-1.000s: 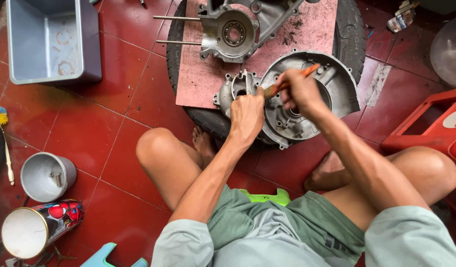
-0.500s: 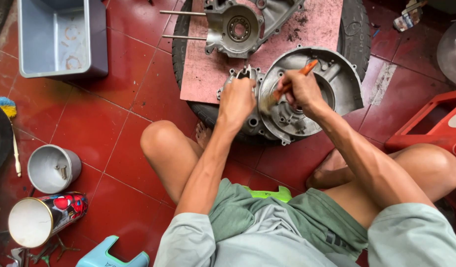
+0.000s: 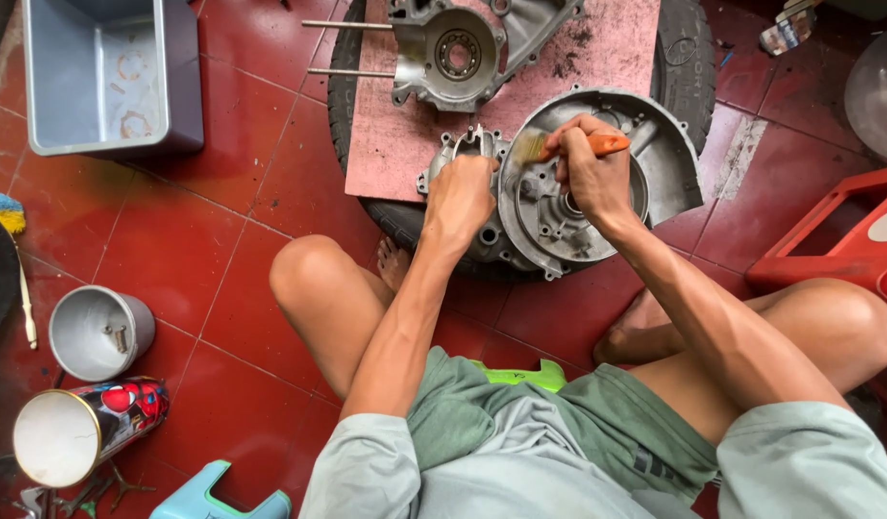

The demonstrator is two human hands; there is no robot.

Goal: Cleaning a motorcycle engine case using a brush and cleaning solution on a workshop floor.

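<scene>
The tyre (image 3: 367,86) carries a pink board (image 3: 597,58), and on it lies the casing (image 3: 597,192). My left hand (image 3: 460,199) grips its edge; my right hand (image 3: 590,171) clasps the brush (image 3: 559,146) over it.

The engine case (image 3: 568,207) is dull grey cast metal, grimy and matt, and the second casing (image 3: 463,48) above it looks the same, lying on a rough, stained pink board (image 3: 405,144). The paintbrush (image 3: 559,146) has a glossy orange handle and pale bristles. The floor tiles (image 3: 174,240) are glossy red, the tub (image 3: 112,77) smooth grey plastic.
</scene>
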